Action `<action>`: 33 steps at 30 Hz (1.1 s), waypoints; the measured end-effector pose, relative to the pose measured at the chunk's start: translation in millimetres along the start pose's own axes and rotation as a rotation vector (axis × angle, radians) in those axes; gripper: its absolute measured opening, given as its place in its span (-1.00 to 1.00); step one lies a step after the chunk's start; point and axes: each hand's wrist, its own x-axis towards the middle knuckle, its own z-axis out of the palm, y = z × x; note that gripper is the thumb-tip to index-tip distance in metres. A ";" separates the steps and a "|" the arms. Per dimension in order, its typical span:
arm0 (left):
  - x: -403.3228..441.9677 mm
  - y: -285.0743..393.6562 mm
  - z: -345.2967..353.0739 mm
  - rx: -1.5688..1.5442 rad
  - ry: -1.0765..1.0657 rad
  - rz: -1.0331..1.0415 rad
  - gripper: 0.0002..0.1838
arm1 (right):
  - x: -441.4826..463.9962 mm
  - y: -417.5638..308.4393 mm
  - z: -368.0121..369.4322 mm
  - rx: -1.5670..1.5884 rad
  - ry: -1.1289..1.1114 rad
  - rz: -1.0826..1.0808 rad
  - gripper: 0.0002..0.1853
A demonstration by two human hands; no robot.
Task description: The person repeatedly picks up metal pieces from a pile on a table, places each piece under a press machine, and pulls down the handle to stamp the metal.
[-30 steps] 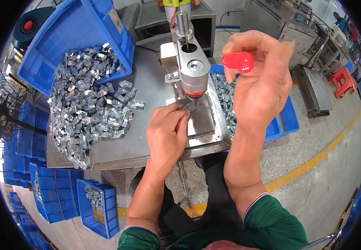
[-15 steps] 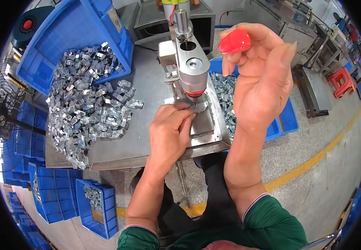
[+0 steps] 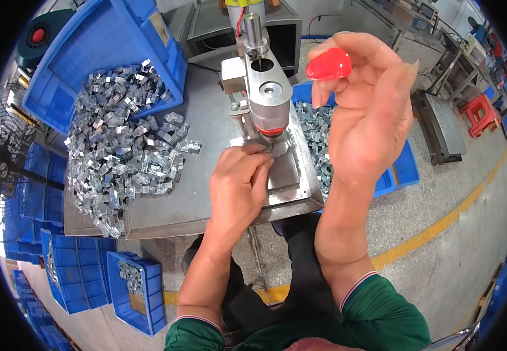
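Observation:
My left hand [image 3: 239, 175] is pinched on a small metal part [image 3: 270, 153] below the head of the bench press [image 3: 270, 99], just under its red ring. Much of that part is hidden by my fingers and the press head. My right hand [image 3: 370, 105] is raised to the right of the press, its fingers curled round a red knob [image 3: 329, 64]. How the knob joins the press cannot be seen. Left of the press, a large heap of shiny metal parts [image 3: 124, 158] lies on the steel table [image 3: 200, 202], spilling from a tipped blue bin [image 3: 104, 41].
Behind and right of the press stands a blue bin [image 3: 406, 164] with more metal parts [image 3: 318, 137]. Blue crates [image 3: 81, 272] sit on the floor at the lower left, near a fan [image 3: 4, 169]. A red stool [image 3: 479, 112] and metal cabinets [image 3: 376, 29] are farther back.
My right hand's fingers and the red knob have moved up and slightly left. My left hand has shifted slightly right, bringing the metal part farther under the press head.

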 end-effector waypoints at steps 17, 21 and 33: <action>0.2 2.4 6.2 0.053 0.046 -0.047 -0.90 | -1.0 0.1 -2.7 -0.009 -0.036 0.009 -0.25; -0.2 0.6 2.7 0.040 0.017 -0.022 -0.86 | 0.3 2.1 -3.3 -0.008 -0.036 -0.003 -0.24; -30.2 -15.5 -59.7 0.235 0.128 -0.149 -0.76 | 5.1 6.1 -3.8 0.122 -0.069 0.021 -0.26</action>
